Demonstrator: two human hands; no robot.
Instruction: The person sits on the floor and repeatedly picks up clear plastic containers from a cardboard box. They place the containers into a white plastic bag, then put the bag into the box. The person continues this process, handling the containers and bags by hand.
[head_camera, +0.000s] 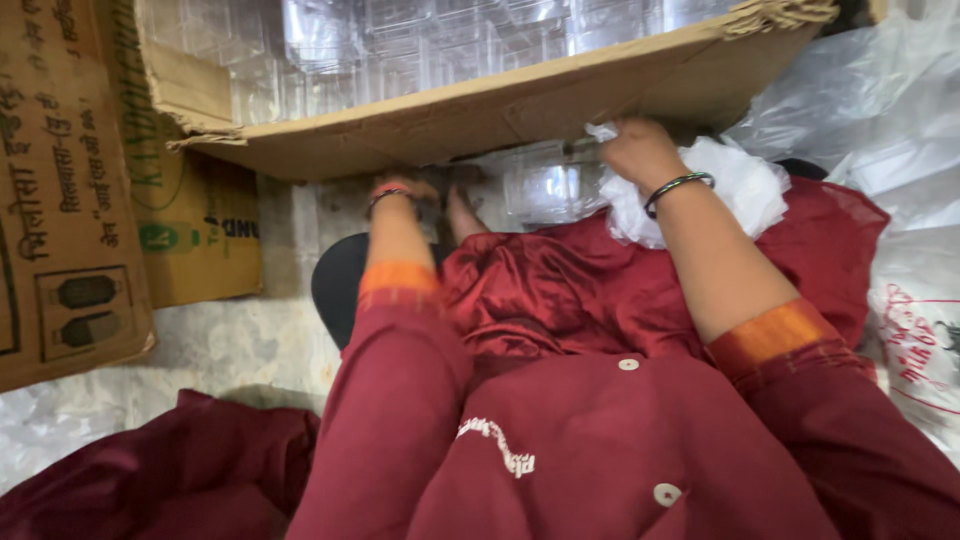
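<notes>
Cardboard box (480, 110): brown, with a torn flap edge, tipped over the lap from the top of the view; its open top shows stacked clear plastic containers (400, 40).
Right hand (640, 150): reaches up under the lower edge of the box, fingers curled and tucked against the cardboard; a dark bangle (678, 188) sits on the wrist. Whether the fingers clasp anything cannot be told, since their tips are hidden.
White cloth or plastic bundle (730, 185): crumpled, lying just beside and under the right wrist, on the red lap.
Clear container (545, 185): a see-through plastic piece below the box edge, between the two hands, nearer the right one.
Left hand (400, 190): stretched forward under the box, mostly hidden in its shadow; how wide it is spread cannot be told. A red bangle (388, 194) circles the wrist.
Clothing (560, 400): maroon shirt with white buttons and orange cuff bands, shiny red cloth over the lap.
Second carton (70, 180): printed brown cardboard leaning at the left, well apart from the hands.
Plastic bags (880, 110): clear and white, piled at the right.
</notes>
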